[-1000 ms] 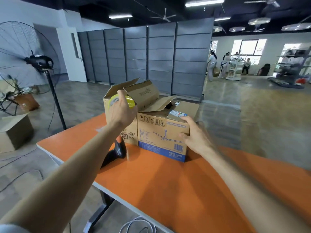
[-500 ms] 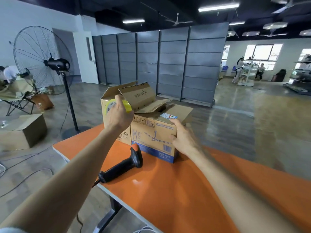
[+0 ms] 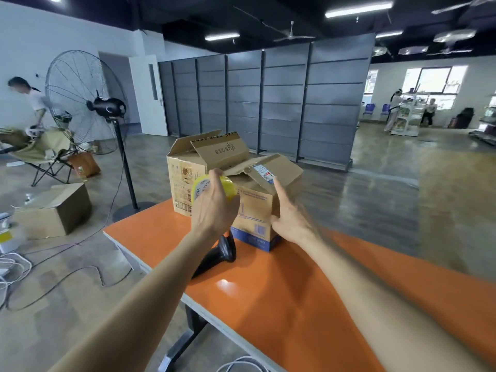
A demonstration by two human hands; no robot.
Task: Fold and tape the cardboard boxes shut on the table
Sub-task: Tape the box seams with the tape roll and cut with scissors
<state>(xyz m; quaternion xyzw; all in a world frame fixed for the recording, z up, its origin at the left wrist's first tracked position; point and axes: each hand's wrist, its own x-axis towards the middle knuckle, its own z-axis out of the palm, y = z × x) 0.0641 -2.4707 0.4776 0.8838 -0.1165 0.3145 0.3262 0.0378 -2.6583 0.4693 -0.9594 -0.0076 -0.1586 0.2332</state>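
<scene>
Two forearms reach out over the glossy orange table top (image 3: 268,304). Near its left edge lies a black handheld scanner (image 3: 220,253), partly hidden under my left wrist.

Left hand (image 3: 214,208): raised, fingers curled round a yellow roll of packing tape (image 3: 228,185), which it holds in front of where the two boxes meet.

Right hand (image 3: 288,213): fingers straight, grasping nothing, laid against the near right corner of the brown cardboard box with a blue band (image 3: 255,210). The index fingertip reaches up to the white-labelled flap (image 3: 279,170).

That box stands toward the far left end of the table. Its top is not yet flat: the labelled flap slopes and a creased flap lies across the opening.

Touching its left side is a taller brown printed cardboard box (image 3: 185,181), with its flaps up and open.

Farther off on the floor at left are a plain cardboard carton (image 3: 53,210) and a large black pedestal fan (image 3: 80,103).

Far centre is a row of grey shelving panels (image 3: 281,103).
</scene>
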